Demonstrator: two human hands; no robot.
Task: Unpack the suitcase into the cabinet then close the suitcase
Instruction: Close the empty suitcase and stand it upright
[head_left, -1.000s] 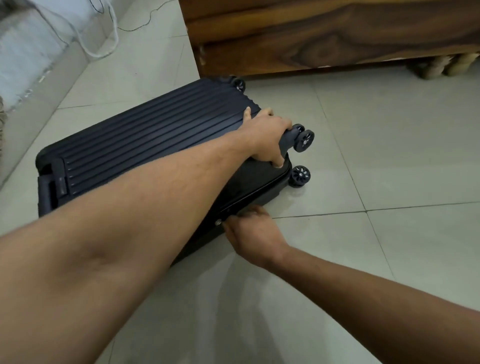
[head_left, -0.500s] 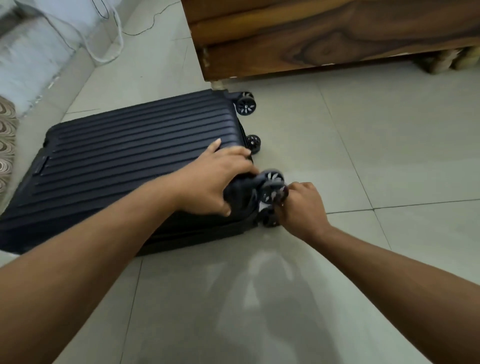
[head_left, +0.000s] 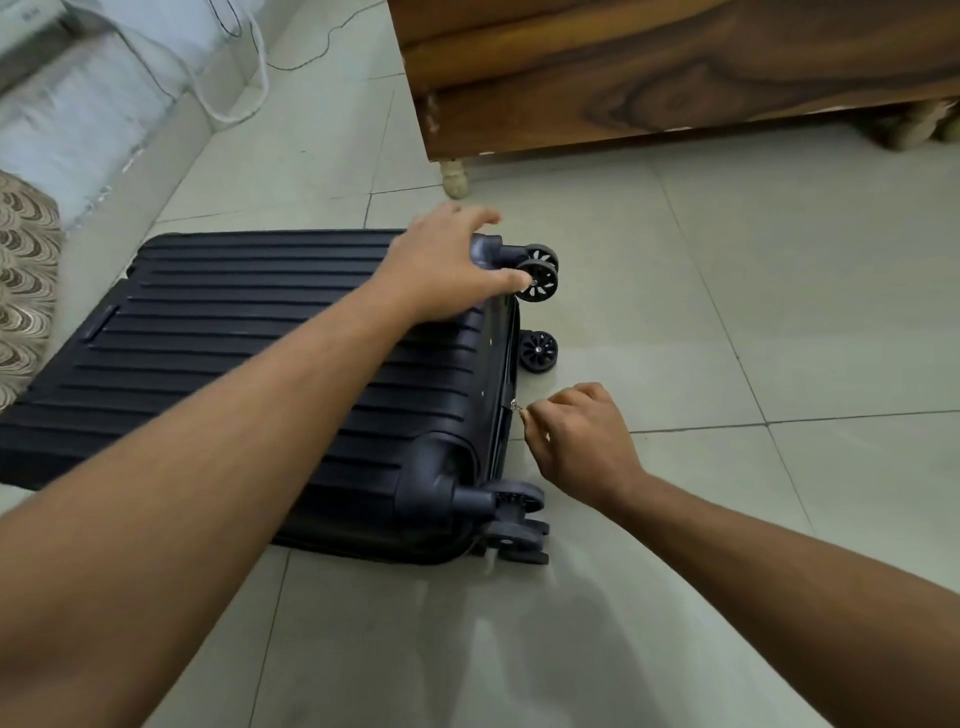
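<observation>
A dark ribbed hard-shell suitcase lies flat on the tiled floor, lid down, its wheeled end toward the right. My left hand presses on the lid's far right corner, by the upper wheels. My right hand pinches the small metal zipper pull on the wheeled end, about midway between the wheel pairs. The zipper seam runs down that end.
A dark wooden bed or cabinet frame on a pale turned leg stands beyond the suitcase. White cables trail along the left wall. A patterned mat lies at the left edge. Bare tiles spread to the right.
The suitcase has turned so its wheeled end faces right. My left hand has shifted to the far corner, and my right hand has travelled along the zipper onto the wheeled end.
</observation>
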